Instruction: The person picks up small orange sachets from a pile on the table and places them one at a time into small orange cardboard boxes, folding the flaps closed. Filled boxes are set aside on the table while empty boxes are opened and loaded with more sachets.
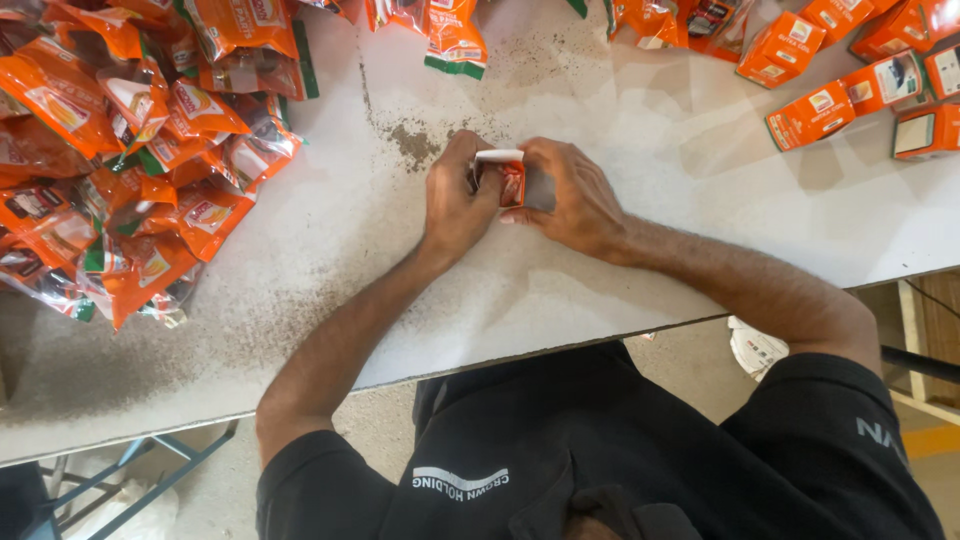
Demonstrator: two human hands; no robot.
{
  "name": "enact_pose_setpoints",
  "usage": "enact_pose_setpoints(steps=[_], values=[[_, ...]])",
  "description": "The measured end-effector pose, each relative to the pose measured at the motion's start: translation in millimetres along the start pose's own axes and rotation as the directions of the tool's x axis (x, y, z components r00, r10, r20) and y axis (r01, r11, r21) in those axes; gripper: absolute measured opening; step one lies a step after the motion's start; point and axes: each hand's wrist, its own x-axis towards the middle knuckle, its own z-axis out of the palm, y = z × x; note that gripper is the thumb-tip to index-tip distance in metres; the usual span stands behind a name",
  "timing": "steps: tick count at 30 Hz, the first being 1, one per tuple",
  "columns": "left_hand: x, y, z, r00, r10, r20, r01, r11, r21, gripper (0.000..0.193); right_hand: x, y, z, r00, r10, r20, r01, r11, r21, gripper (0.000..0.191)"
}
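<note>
Small orange carton (pixel 511 183) w/ white flap up top sits btwn both hands, mid-table, on the white tabletop (pixel 640 150). Left hand (pixel 455 200) closed round its left side, fingers curled on it; right hand (pixel 575 200) gripping the right side, thumb near the flap. Dark powder specks (pixel 412 143) on the table just beyond the left hand. Further left: big heap of orange foil pouches (pixel 130 150), some w/ green edges. Top right, well apart: loose orange boxes (pixel 850 90) lying on their sides. More pouches along the far edge (pixel 455 40). Black shirt (pixel 600 460) below.
</note>
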Motion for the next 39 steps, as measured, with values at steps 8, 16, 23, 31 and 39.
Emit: enact_pose_setpoints(steps=[8,16,23,31,39], values=[[3.5,22.2,-26.5,0.957,-0.154,0.248,0.224,0.932,-0.287,0.023,4.2,-15.0,-7.6,0.965,-0.257,0.057,0.263,0.928,-0.263,0.054],[19.7,15.6,-38.2,0.870,-0.235,0.434,0.419,0.816,-0.397,0.014,14.6,-25.0,-15.1,0.964,-0.253,0.081,0.266,0.925,-0.272,0.042],[5.0,25.4,-32.1,0.944,0.275,0.183,-0.278,0.960,-0.008,0.032,6.8,-11.2,-8.0,0.965,-0.262,0.023,0.260,0.939,-0.223,0.038],[4.1,20.2,-44.0,0.784,0.533,0.319,-0.592,0.796,0.127,0.034,-1.6,6.9,-1.9,0.988,-0.152,0.003,0.151,0.977,-0.148,0.062],[0.3,16.5,-42.1,0.716,0.601,0.356,-0.687,0.697,0.206,0.037,2.1,0.7,-5.4,0.990,-0.136,0.034,0.139,0.984,-0.112,0.066]])
